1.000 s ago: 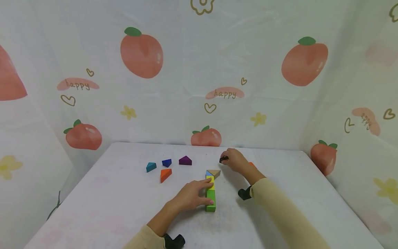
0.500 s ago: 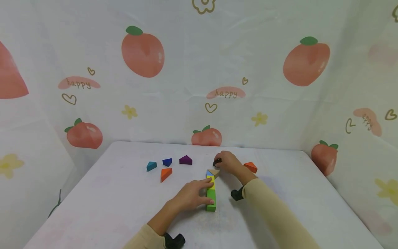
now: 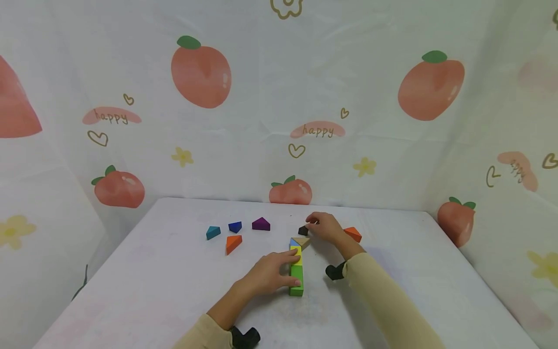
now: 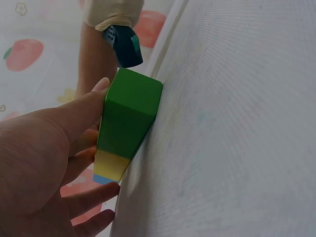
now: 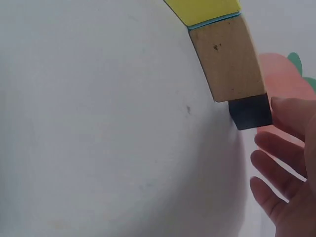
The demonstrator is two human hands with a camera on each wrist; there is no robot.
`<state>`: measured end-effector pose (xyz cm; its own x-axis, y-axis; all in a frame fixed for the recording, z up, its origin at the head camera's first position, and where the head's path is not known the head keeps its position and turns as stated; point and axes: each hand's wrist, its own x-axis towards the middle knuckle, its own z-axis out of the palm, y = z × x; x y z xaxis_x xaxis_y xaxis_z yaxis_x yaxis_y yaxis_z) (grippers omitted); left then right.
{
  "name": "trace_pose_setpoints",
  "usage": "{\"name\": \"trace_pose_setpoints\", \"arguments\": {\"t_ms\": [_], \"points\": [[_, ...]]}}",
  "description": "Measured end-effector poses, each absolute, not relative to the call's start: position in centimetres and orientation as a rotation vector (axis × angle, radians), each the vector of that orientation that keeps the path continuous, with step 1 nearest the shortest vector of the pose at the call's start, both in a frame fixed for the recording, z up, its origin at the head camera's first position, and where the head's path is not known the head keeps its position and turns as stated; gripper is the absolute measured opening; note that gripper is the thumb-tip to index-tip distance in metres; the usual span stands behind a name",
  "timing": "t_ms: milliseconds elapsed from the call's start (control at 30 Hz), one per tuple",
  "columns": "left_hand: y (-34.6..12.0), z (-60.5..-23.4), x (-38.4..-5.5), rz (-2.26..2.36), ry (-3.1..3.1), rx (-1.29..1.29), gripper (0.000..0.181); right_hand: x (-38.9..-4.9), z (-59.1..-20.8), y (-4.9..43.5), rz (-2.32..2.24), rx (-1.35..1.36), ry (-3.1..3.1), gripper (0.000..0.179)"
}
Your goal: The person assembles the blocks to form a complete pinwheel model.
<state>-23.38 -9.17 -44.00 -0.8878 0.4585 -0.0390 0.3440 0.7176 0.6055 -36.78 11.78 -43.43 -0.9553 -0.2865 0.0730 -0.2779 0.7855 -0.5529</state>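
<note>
A row of wooden blocks runs away from me: a green block, a yellow block, a light blue triangle and a plain wood triangle. My left hand rests along the row's left side, thumb on the green block and forefinger on the yellow one. Beyond the plain wood triangle sits a small black block. My right hand is just right of it, its thumb tip close by and the other fingers spread apart in the right wrist view.
Left of the far end lie a teal block, a blue block, a purple triangle and an orange triangle. Another orange block lies beyond my right wrist. A white table meets a fruit-print curtain behind.
My right hand has carried the black block left to the row's far end, set it down and let go, drawing slightly right. The left hand has stayed on the row.
</note>
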Motion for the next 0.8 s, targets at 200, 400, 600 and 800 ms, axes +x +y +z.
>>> {"name": "trace_pose_setpoints", "arguments": {"t_ms": [200, 400, 600, 800], "points": [[-9.2, -44.0, -23.4, 0.913, 2.73, 0.648, 0.066, -36.5, -43.8, 11.8, -1.021, -0.461, 2.92, 0.014], [-9.2, -44.0, -23.4, 0.909, 2.732, 0.667, 0.065, -36.2, -43.7, 11.5, -1.064, -0.47, 2.883, 0.013], [-9.3, -44.0, -23.4, 0.899, 2.74, 0.694, 0.065, -35.9, -43.9, 11.1, -1.119, -0.46, 2.837, 0.014], [-9.3, -44.0, -23.4, 0.894, 2.743, 0.693, 0.065, -35.6, -43.9, 10.7, -1.146, -0.495, 2.797, 0.014]]}}
